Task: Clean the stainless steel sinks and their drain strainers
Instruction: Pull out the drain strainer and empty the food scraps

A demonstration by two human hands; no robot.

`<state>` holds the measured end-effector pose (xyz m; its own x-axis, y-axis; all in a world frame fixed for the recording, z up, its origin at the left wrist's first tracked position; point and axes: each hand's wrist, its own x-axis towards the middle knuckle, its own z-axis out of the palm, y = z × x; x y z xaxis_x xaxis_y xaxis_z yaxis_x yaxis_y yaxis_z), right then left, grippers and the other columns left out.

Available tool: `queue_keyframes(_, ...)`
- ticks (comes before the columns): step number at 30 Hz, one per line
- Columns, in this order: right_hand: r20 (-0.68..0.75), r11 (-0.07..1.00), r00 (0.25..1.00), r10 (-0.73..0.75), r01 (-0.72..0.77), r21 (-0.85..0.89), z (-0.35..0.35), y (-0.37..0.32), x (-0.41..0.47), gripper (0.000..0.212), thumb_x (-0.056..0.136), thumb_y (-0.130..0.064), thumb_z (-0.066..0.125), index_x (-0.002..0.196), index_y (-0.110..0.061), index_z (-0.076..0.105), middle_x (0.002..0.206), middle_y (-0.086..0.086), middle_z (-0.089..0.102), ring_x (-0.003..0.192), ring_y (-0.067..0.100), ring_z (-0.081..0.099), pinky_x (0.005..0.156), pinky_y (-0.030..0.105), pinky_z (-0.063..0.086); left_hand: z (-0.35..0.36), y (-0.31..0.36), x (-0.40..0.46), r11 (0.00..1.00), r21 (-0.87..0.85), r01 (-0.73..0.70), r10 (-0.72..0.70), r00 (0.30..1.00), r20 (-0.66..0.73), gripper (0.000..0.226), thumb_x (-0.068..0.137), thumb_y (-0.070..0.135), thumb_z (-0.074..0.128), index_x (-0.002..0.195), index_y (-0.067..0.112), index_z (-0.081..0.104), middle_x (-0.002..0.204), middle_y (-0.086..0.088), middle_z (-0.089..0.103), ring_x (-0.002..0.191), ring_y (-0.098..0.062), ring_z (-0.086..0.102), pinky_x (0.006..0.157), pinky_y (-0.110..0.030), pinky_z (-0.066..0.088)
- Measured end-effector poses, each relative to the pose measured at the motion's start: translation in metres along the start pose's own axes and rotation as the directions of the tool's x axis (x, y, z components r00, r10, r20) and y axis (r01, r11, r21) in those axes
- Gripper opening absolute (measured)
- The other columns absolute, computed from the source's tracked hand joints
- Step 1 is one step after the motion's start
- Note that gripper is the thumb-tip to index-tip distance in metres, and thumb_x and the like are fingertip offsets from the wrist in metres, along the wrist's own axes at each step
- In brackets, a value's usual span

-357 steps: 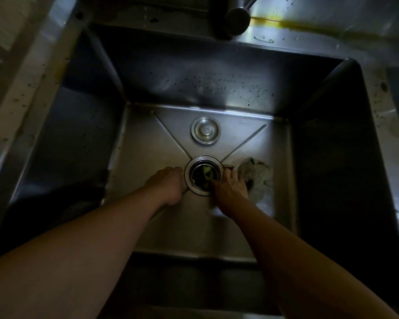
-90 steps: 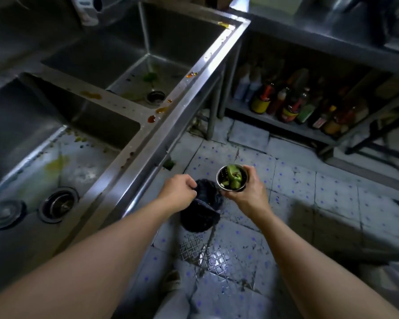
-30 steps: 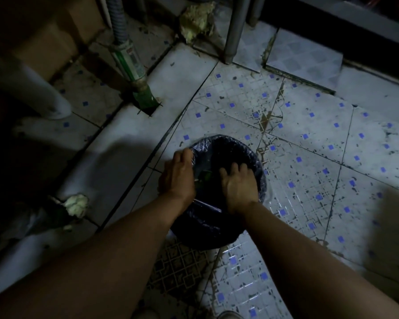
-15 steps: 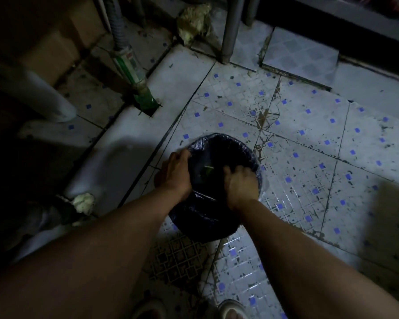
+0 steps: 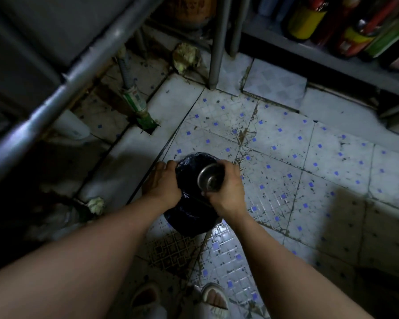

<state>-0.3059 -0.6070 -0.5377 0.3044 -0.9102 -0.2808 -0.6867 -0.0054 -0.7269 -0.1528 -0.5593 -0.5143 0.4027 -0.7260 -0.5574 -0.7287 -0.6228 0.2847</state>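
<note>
My right hand grips a round steel drain strainer, its open cup turned toward me and looking empty inside. It hangs just above a small bin lined with a black bag that stands on the tiled floor. My left hand holds the bag's left rim. The sink unit shows only as its steel front edge running across the upper left; the basins are out of sight.
A green-taped drain pipe enters the floor under the sink. A steel table leg stands behind the bin. Bottles fill a low shelf at upper right. My sandalled feet are at the bottom edge.
My right hand has lifted out of the bin and now shows the strainer with its cup facing up. The head has risen, bringing the sink edge and shelf into view.
</note>
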Motion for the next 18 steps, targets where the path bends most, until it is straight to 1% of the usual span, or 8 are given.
queue_keyframes(3, -0.058, 0.999, 0.998, -0.03, 0.031, 0.025, -0.041, -0.032, -0.02, 0.084, 0.055, -0.013, 0.087, 0.13, -0.015, 0.049, 0.125, 0.001, 0.052, 0.119, 0.022, 0.044, 0.101, 0.034, 0.04, -0.035, 0.025, -0.035, 1.0, 0.009, -0.006, 0.006, 1.0, -0.016, 0.057, 0.08, 0.017, 0.066, 0.13, 0.016, 0.039, 0.131, -0.009, 0.039, 0.121, -0.028, 0.044, 0.094, -0.038, 0.044)
queue_keyframes(5, -0.054, 0.998, 0.998, -0.009, 0.013, 0.059, -0.07, -0.056, -0.033, 0.088, 0.06, -0.011, 0.085, 0.138, -0.015, 0.043, 0.132, 0.001, 0.05, 0.125, 0.02, 0.041, 0.105, 0.028, 0.035, -0.064, 0.041, -0.061, 1.0, -0.001, -0.021, 0.021, 0.999, -0.031, 0.059, 0.08, 0.016, 0.066, 0.132, 0.015, 0.038, 0.133, -0.008, 0.039, 0.123, -0.027, 0.043, 0.094, -0.036, 0.042)
queue_keyframes(7, -0.036, 0.998, 0.999, -0.001, 0.003, 0.066, -0.097, -0.082, -0.044, 0.091, 0.064, -0.009, 0.082, 0.143, -0.015, 0.037, 0.138, 0.001, 0.047, 0.129, 0.018, 0.039, 0.109, 0.027, 0.031, -0.092, 0.057, -0.086, 1.0, -0.014, -0.027, 0.027, 0.998, -0.055, 0.059, 0.081, 0.016, 0.066, 0.133, 0.014, 0.038, 0.134, -0.009, 0.038, 0.123, -0.028, 0.044, 0.095, -0.036, 0.042)
queue_keyframes(10, -0.04, 0.998, 0.999, -0.036, 0.038, 0.058, -0.134, -0.118, -0.06, 0.087, 0.066, -0.003, 0.078, 0.143, -0.013, 0.037, 0.136, 0.003, 0.047, 0.129, 0.018, 0.04, 0.11, 0.027, 0.031, -0.131, 0.077, -0.121, 1.0, -0.022, -0.022, 0.02, 0.997, -0.077, 0.053, 0.082, 0.016, 0.064, 0.129, 0.015, 0.039, 0.132, -0.01, 0.04, 0.12, -0.029, 0.046, 0.094, -0.039, 0.044)
queue_keyframes(12, -0.044, 0.995, 0.996, -0.073, 0.076, 0.065, -0.156, -0.143, -0.072, 0.084, 0.067, -0.001, 0.074, 0.142, -0.011, 0.037, 0.136, 0.003, 0.046, 0.129, 0.018, 0.04, 0.11, 0.024, 0.029, -0.156, 0.088, -0.145, 0.999, -0.04, -0.02, 0.016, 0.995, -0.102, 0.053, 0.082, 0.016, 0.063, 0.129, 0.017, 0.038, 0.133, -0.009, 0.04, 0.122, -0.028, 0.045, 0.096, -0.042, 0.044)
queue_keyframes(13, -0.046, 0.993, 0.995, -0.092, 0.095, 0.07, -0.167, -0.156, -0.078, 0.084, 0.067, -0.001, 0.073, 0.141, -0.01, 0.037, 0.136, 0.003, 0.045, 0.129, 0.018, 0.04, 0.11, 0.023, 0.029, -0.169, 0.092, -0.157, 0.998, -0.053, -0.02, 0.014, 0.993, -0.115, 0.056, 0.083, 0.017, 0.064, 0.131, 0.017, 0.036, 0.135, -0.008, 0.039, 0.124, -0.027, 0.043, 0.098, -0.043, 0.043)
queue_keyframes(16, -0.063, 0.984, 0.986, -0.153, 0.158, 0.079, -0.193, -0.191, -0.091, 0.08, 0.064, -0.002, 0.074, 0.136, -0.011, 0.04, 0.129, 0.002, 0.047, 0.123, 0.018, 0.044, 0.109, 0.031, 0.035, -0.202, 0.1, -0.19, 0.997, -0.072, -0.023, 0.011, 0.986, -0.167, 0.056, 0.084, 0.018, 0.063, 0.133, 0.019, 0.035, 0.138, -0.005, 0.038, 0.127, -0.026, 0.041, 0.102, -0.042, 0.039)
queue_keyframes(18, -0.078, 0.976, 0.976, -0.201, 0.206, 0.063, -0.21, -0.214, -0.099, 0.077, 0.064, -0.005, 0.077, 0.133, -0.012, 0.042, 0.123, -0.001, 0.048, 0.117, 0.015, 0.046, 0.104, 0.029, 0.038, -0.225, 0.102, -0.213, 0.995, -0.097, -0.022, 0.002, 0.979, -0.202, 0.055, 0.085, 0.017, 0.061, 0.132, 0.02, 0.035, 0.138, -0.004, 0.039, 0.125, -0.026, 0.043, 0.1, -0.04, 0.04)
